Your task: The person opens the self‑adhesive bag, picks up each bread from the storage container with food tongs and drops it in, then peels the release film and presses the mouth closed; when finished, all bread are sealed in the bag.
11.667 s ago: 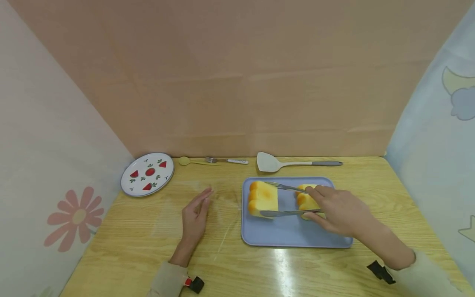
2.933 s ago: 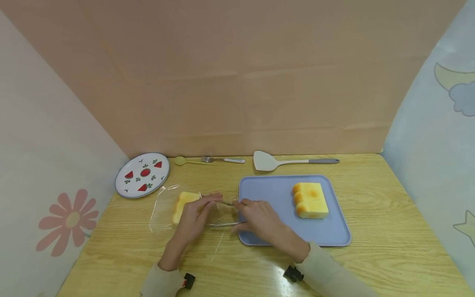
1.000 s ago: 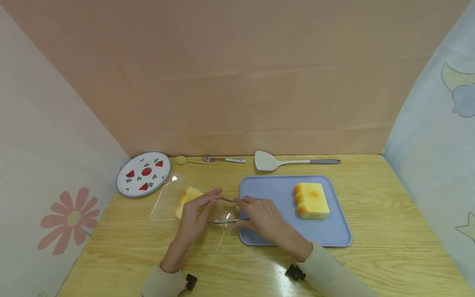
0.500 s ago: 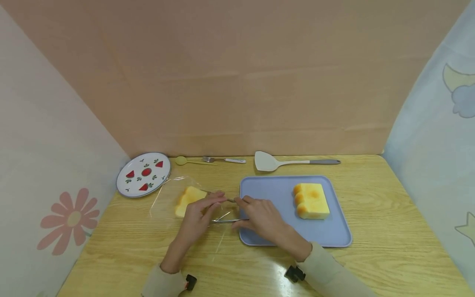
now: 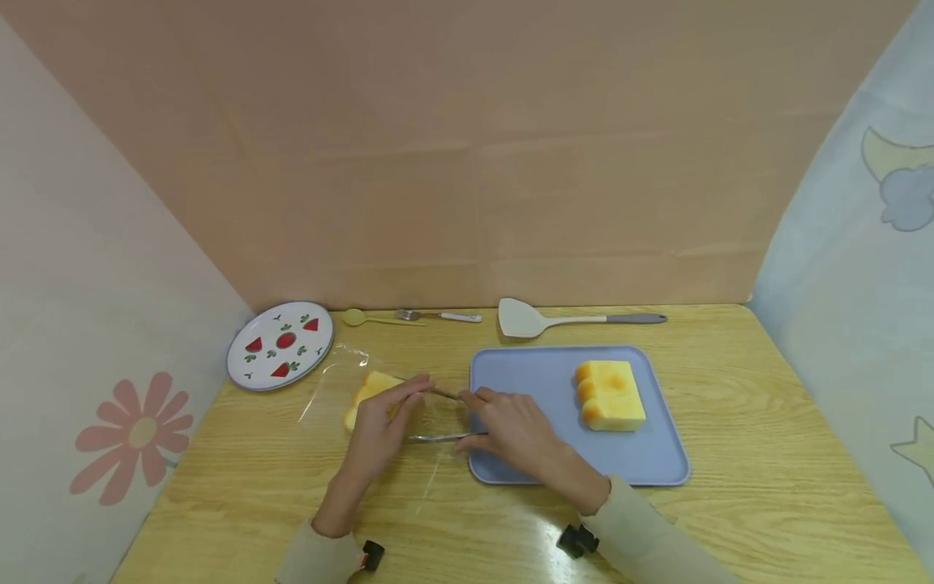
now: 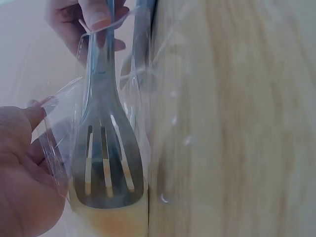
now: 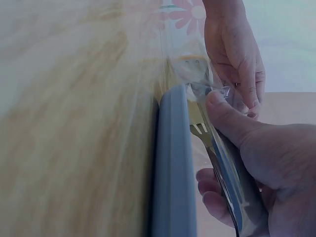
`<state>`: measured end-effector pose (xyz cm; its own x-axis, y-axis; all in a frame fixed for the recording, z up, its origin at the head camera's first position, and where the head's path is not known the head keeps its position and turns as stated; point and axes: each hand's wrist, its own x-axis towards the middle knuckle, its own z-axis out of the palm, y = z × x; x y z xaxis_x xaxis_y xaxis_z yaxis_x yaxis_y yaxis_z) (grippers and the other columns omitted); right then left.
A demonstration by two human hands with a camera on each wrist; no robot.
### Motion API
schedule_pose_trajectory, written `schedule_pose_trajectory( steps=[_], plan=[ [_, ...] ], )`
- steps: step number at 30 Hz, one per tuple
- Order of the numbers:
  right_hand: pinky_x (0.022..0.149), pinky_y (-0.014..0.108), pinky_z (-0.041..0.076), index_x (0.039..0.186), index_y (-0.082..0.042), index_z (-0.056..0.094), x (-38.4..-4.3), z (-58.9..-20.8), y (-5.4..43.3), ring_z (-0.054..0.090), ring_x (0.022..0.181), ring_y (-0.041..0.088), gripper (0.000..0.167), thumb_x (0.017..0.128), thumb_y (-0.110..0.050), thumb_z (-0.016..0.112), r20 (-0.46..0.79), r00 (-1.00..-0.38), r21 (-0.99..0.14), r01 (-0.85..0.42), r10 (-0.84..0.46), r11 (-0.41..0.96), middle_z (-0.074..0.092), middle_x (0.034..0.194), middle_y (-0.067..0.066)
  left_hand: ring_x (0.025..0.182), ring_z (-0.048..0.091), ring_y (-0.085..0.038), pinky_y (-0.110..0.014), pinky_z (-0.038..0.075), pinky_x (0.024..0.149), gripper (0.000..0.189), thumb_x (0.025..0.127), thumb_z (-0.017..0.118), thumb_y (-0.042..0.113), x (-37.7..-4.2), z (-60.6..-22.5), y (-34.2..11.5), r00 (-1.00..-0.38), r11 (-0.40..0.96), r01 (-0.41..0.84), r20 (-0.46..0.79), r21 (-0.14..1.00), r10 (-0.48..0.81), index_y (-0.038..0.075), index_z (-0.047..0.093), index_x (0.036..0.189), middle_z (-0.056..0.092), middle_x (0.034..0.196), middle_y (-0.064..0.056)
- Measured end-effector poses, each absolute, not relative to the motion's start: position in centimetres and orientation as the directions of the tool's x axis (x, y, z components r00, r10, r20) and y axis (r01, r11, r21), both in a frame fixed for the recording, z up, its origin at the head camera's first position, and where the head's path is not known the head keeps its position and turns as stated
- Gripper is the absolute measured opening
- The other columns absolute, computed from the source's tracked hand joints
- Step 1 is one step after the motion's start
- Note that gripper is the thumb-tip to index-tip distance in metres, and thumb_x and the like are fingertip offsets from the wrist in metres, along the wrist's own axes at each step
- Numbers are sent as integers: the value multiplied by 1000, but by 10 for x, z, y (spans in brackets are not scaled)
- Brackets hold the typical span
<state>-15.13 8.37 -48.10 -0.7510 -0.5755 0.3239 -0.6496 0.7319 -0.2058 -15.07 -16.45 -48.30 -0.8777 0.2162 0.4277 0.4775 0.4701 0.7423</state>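
Note:
My right hand (image 5: 521, 426) grips metal tongs (image 6: 106, 195) with slotted ends, their arms reaching left past the tray's edge. A yellow bread slice (image 5: 368, 391) with a browned, bumpy edge lies at the tongs' tips inside a clear plastic bag (image 5: 321, 397). In the left wrist view the slotted end lies over the bread (image 6: 116, 222). My left hand (image 5: 379, 430) pinches the bag's edge near its mouth, thumb and fingers on either side of the film. It hides part of the bread and tongs in the head view.
A blue tray (image 5: 525, 369) on the right carries another bread piece (image 5: 613, 395). Along the back lie a watermelon-patterned plate (image 5: 266, 365), a yellow spoon (image 5: 355, 317), a fork (image 5: 460, 317) and a white spatula (image 5: 521, 319) with a grey-ended handle.
Since the oldest frame, the tongs have carried the left bread piece from the tray into the bag, and my left hand has taken the bag's edge. Over the last second, hands shift only slightly.

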Motion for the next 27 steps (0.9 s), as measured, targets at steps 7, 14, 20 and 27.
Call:
schedule_pose_trajectory(
  steps=[7,14,20,27],
  plan=[
    [53,31,55,135,-7,77,-151,-482,82,69,69,14,78,80,-59,92,311,-773,-216,-624,-553,751,76,101,0,132,72,-33,-50,59,109,21,108,70,5,-147,-485,-159,-870,436,492,412,754,271,4,83,123,77,138,-12],
    [52,32,55,134,-6,77,-152,-479,82,68,67,15,81,79,-63,93,280,-782,-203,-615,-557,762,75,99,1,131,73,-33,-50,59,110,21,107,70,3,-149,-481,-160,-869,480,488,460,729,183,4,83,125,77,136,-14],
    [54,37,57,123,-8,78,-152,-478,85,70,69,19,72,79,-63,94,248,-795,-210,-602,-553,771,74,96,0,129,73,-35,-52,59,109,28,107,73,6,-151,-478,-169,-860,556,490,475,672,185,0,77,134,76,138,-16],
    [53,37,56,123,-7,78,-153,-478,85,69,68,19,70,82,-61,93,219,-800,-229,-598,-558,768,74,94,0,146,61,-37,-57,49,121,47,104,80,12,-153,-477,-188,-835,670,545,402,504,376,3,69,149,65,156,-15]
  ],
)
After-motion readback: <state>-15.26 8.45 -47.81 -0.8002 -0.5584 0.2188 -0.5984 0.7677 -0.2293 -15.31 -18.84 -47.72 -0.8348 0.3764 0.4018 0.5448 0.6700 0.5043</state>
